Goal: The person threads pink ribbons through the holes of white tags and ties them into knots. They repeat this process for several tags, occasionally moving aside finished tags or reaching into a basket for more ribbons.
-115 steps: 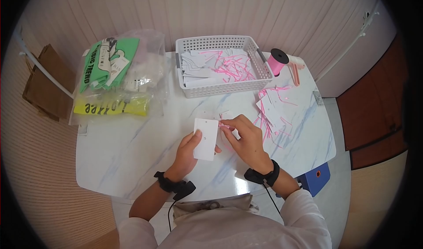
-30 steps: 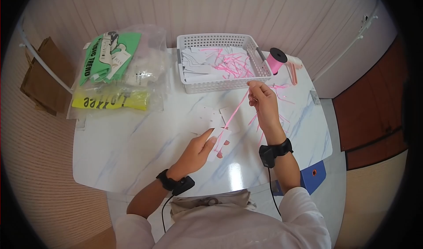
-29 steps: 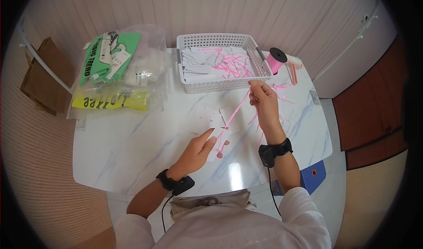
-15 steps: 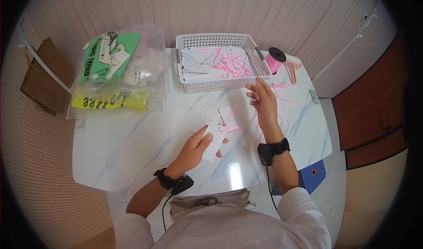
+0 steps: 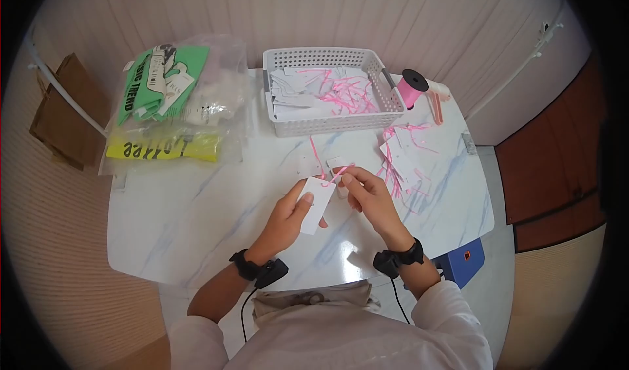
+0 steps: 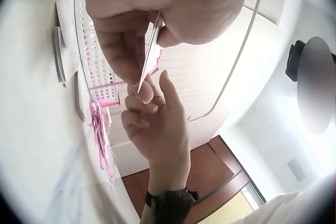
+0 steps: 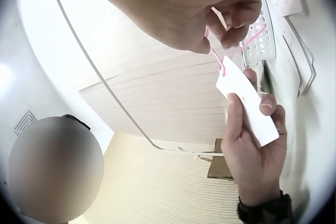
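Observation:
My left hand [image 5: 281, 221] grips a white card tag [image 5: 317, 206] by its sides, thumb on its face. A pink ribbon [image 5: 316, 152] runs through the hole at the tag's top end, one tail pointing away toward the basket. The right hand [image 5: 372, 203] pinches the other part of the ribbon just right of the tag. In the right wrist view the tag [image 7: 247, 100] lies across the left hand's fingers [image 7: 268, 104], with ribbon [image 7: 216, 58] leading up to the right hand [image 7: 210, 14]. The left wrist view shows the tag [image 6: 150, 56] edge-on.
White tags [image 5: 304, 167] lie just beyond the hands. Ribboned tags [image 5: 405, 164] are piled to the right. Behind stand a white basket [image 5: 337, 126] of tags and ribbons and a pink spool [image 5: 411, 93]. Plastic-bagged clothes [image 5: 164, 108] lie at left.
The right hand has come down from near the basket to the tag and now pinches the ribbon. The left hand still holds the tag, whose ribbon now stands out in separate directions.

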Tool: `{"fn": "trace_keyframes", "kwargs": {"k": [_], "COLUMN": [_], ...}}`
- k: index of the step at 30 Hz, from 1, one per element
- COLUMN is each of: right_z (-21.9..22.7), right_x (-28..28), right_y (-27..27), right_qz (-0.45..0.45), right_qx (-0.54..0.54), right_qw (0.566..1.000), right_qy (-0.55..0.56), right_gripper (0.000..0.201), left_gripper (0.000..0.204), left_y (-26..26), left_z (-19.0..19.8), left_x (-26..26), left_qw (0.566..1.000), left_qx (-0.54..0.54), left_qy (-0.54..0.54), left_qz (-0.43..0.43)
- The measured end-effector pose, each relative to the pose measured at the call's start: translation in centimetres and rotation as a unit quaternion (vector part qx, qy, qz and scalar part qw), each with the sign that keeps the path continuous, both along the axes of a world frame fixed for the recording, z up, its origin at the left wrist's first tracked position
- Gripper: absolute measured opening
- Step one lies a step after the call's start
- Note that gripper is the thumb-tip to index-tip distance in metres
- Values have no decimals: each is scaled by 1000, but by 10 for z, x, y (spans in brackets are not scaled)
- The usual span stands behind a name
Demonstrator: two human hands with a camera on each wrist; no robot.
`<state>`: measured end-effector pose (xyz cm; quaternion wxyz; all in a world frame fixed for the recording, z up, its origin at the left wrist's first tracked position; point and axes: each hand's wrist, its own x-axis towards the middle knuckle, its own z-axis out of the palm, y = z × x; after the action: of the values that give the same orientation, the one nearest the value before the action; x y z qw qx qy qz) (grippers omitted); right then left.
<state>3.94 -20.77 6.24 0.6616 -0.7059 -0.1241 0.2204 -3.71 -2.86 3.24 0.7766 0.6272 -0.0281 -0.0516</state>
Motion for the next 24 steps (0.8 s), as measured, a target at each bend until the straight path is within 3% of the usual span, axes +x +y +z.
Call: {"fn": "trace_keyframes", "kwargs": {"k": [5,7,10,18,24], "right_z": [7,9,7,6,8], "right_x": [6,7,12,14,13], "right_y": [2,2,-3,1,4], "right_qz": [1,-12,16,13,-7], "right_qx": [22,10,-22,12,32], "right_qw": [999,993,990,997,997], "right_qy": [40,116,138,80,67], "right_gripper": [34,33,32,22,21], "left_gripper": [35,35,35,32,29], "left_y": [-5,-5,-5,-7,-6], "left_z": [6,5,4,2,-1], "left_x": [-2,-2,-3,-3,-2], "left_qw": [997,995,992,984,992], "left_qx": [71,91,121,162,114], "left_qy": [0,-11,-33,-53,-4], "left_qz": [-26,-26,-28,-42,-60]}}
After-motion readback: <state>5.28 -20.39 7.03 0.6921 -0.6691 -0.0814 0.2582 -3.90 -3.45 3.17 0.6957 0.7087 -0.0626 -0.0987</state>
